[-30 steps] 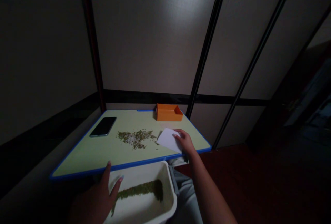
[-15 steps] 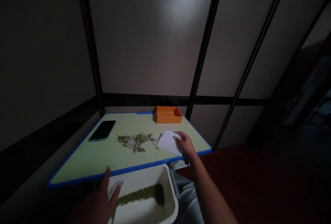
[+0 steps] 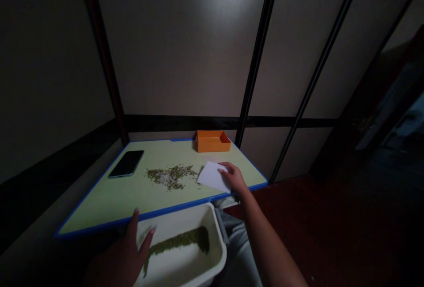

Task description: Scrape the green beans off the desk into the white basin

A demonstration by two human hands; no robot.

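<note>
My right hand [image 3: 234, 178] pinches the right side of a white sheet of paper [image 3: 211, 176], held low over the right part of the table [image 3: 109, 201]. Just left of the paper's edge lies a scattered heap of small green grains [image 3: 179, 175] with a whitish patch among them. At the table's front edge, below its top, is a white plastic tub [image 3: 219, 256]. A band of green grains [image 3: 185, 239] runs along its floor. My left hand [image 3: 124, 254] is on the tub's left end, thumb over the inside and forefinger pointing toward the table edge.
A dark-screened phone [image 3: 127, 164] lies on the table's left side. An open orange box [image 3: 213, 145] stands at the back right. Panelled walls close in behind and to the left. The person's legs [image 3: 240, 251] are beneath the tub.
The view has shifted slightly, so everything sits a little higher and further left. Both hands, the paper and the grains keep nearly the same places relative to the table.
</note>
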